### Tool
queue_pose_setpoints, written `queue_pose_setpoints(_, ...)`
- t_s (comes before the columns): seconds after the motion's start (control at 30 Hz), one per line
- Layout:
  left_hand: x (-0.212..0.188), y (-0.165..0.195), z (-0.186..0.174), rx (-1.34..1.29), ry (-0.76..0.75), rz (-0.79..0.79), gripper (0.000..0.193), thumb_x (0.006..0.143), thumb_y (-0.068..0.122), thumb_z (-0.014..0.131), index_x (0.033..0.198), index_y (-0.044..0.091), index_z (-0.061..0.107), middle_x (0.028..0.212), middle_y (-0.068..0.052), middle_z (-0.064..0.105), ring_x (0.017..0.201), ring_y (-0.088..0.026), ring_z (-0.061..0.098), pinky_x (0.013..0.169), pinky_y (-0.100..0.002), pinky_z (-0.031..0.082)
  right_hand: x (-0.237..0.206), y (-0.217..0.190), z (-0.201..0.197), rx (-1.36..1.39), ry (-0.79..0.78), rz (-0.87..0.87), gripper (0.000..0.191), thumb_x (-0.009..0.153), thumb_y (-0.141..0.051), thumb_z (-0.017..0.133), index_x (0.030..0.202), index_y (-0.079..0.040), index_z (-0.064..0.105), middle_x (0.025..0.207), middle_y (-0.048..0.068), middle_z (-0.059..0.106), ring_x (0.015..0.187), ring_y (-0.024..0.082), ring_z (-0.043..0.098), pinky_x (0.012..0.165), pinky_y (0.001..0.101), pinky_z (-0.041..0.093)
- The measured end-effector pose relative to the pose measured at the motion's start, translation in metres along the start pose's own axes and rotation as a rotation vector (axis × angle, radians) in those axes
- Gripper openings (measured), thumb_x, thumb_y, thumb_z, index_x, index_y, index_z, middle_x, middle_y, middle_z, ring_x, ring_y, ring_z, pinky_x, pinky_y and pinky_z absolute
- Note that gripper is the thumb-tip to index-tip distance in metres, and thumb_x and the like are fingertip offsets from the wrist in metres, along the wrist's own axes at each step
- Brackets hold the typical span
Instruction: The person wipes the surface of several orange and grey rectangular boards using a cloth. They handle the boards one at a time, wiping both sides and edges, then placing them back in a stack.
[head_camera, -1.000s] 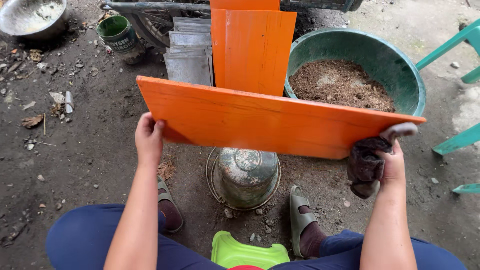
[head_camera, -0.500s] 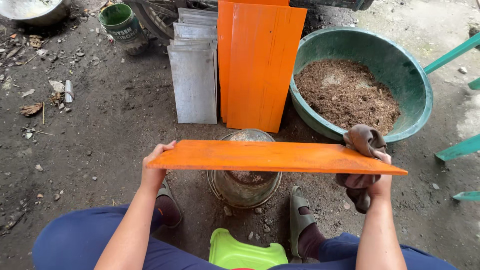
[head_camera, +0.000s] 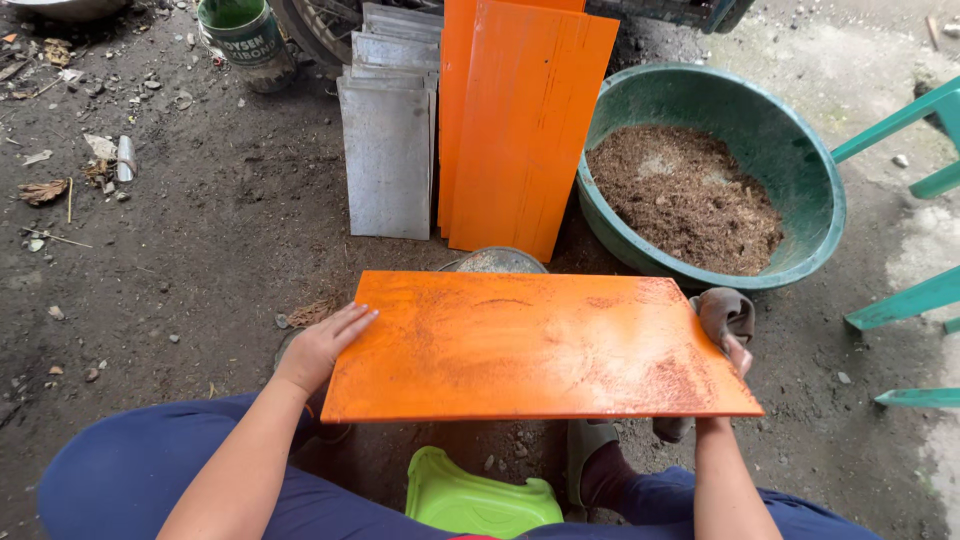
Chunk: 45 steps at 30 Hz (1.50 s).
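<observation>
Orange panel sits flat, face up, centre-lower frame, held across the lap at both short ends. Left hand grips the left edge, fingers curled over the top face, thumb under i think, can't see it. Right hand is mostly hidden behind the right edge, closed on the panel w/ a brown rag bunched between palm and edge. Risk: rag-side grip looks the weaker one, cloth could slip and drop that corner onto the metal pot just under the far edge. Face is streaky, maybe wet, so fingers could smear it or slide. Room: far edge is near the leaning orange panels and grey metal sheets up top, green basin of brown grit close at upper right, teal chair legs at right. Left side is open dirt ground. Green stool below, btwn the knees.
</observation>
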<state>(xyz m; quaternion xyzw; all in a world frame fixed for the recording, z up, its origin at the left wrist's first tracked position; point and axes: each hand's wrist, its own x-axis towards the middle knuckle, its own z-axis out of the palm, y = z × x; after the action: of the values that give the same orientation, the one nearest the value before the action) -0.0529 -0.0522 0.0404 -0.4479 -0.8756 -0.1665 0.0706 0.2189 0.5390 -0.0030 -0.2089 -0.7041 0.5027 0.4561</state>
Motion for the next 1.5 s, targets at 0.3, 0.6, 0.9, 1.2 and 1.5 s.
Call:
queue_pose_setpoints(0.3, 0.0, 0.013, 0.017, 0.409, -0.177, 0.363, 0.076, 0.089, 0.014, 0.05, 0.158, 0.025, 0.02, 0.163, -0.016, 0.023, 0.146, -0.038, 0.03, 0.116, -0.049, 0.028, -0.011, 0.01, 0.03, -0.166, 0.001, -0.03, 0.035, 0.106, -0.022, 0.065, 0.127, 0.005, 0.061, 0.119, 0.013, 0.056, 0.107, 0.02, 0.06, 0.092, 0.0364, 0.054)
queue_pose_setpoints(0.6, 0.029, -0.015, 0.022, 0.531, -0.212, 0.056, 0.082, 0.087, 0.007, 0.045, 0.163, 0.015, 0.013, 0.164, -0.027, 0.016, 0.152, -0.038, 0.028, 0.121, -0.046, 0.023, -0.01, 0.023, 0.061, -0.345, -0.007, -0.12, 0.037, 0.105, -0.023, 0.066, 0.129, 0.005, 0.066, 0.117, 0.013, 0.058, 0.103, 0.019, 0.062, 0.086, 0.0348, 0.055)
queue_pose_setpoints(0.9, 0.05, -0.014, 0.014, 0.496, -0.126, -0.187, 0.074, 0.095, 0.01, 0.047, 0.163, 0.01, 0.017, 0.17, -0.025, 0.015, 0.151, -0.034, 0.038, 0.121, -0.049, 0.033, -0.046, 0.038, 0.038, -0.23, -0.12, 0.617, 0.033, 0.101, -0.029, 0.063, 0.124, -0.006, 0.06, 0.11, 0.008, 0.066, 0.096, 0.017, 0.061, 0.076, 0.0349, 0.051)
queue_pose_setpoints(1.2, 0.056, -0.028, 0.024, -1.08, 0.19, -1.519, 0.063, 0.106, 0.043, 0.037, 0.156, 0.004, 0.037, 0.164, -0.022, 0.034, 0.142, -0.036, 0.043, 0.112, -0.049, 0.036, 0.013, 0.016, -0.035, -0.1, 0.552, 0.41, 0.031, 0.105, -0.017, 0.055, 0.136, -0.013, 0.056, 0.134, 0.005, 0.062, 0.119, 0.019, 0.063, 0.099, 0.0354, 0.053)
queue_pose_setpoints(1.5, 0.058, 0.016, 0.05, -0.769, 0.27, -1.244, 0.06, 0.108, 0.047, 0.044, 0.116, -0.007, 0.069, 0.111, -0.025, 0.075, 0.106, -0.039, 0.07, 0.093, -0.047, 0.051, 0.091, -0.19, 0.08, -0.172, -0.184, 0.301, 0.038, 0.087, -0.004, 0.051, 0.119, -0.01, 0.069, 0.112, 0.004, 0.064, 0.101, 0.019, 0.066, 0.089, 0.037, 0.056)
